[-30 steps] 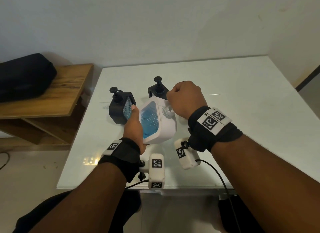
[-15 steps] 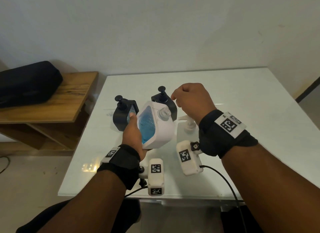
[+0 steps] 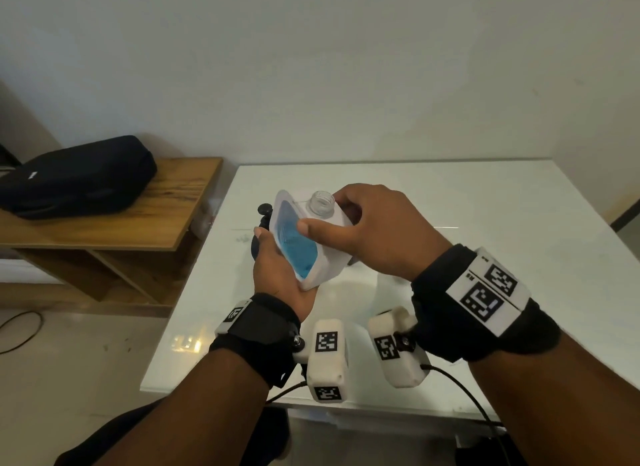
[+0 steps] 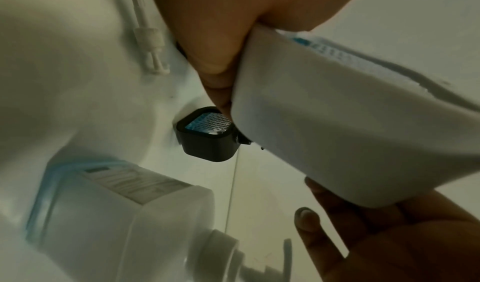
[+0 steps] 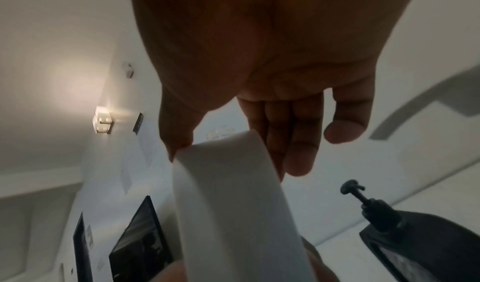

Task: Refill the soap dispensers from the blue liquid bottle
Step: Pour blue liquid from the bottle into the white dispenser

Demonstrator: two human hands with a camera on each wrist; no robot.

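Note:
A white bottle with blue liquid behind its clear side is held tilted above the table, its threaded neck uncapped. My left hand grips its lower left side. My right hand grips its upper end, thumb across the blue panel. Behind it only the pump knob of a black soap dispenser shows. The left wrist view has the bottle above a black dispenser with a blue mesh window. Beside the bottle in the right wrist view stands a black dispenser.
The removed white pump lies on the glossy white table, whose front and left edges are close. A wooden bench with a black bag stands to the left. A wall runs behind the table.
The bottle has been raised off the table and tilted. My right hand, which had been at the pump, now grips the bottle's upper end. The head view has tipped upward.

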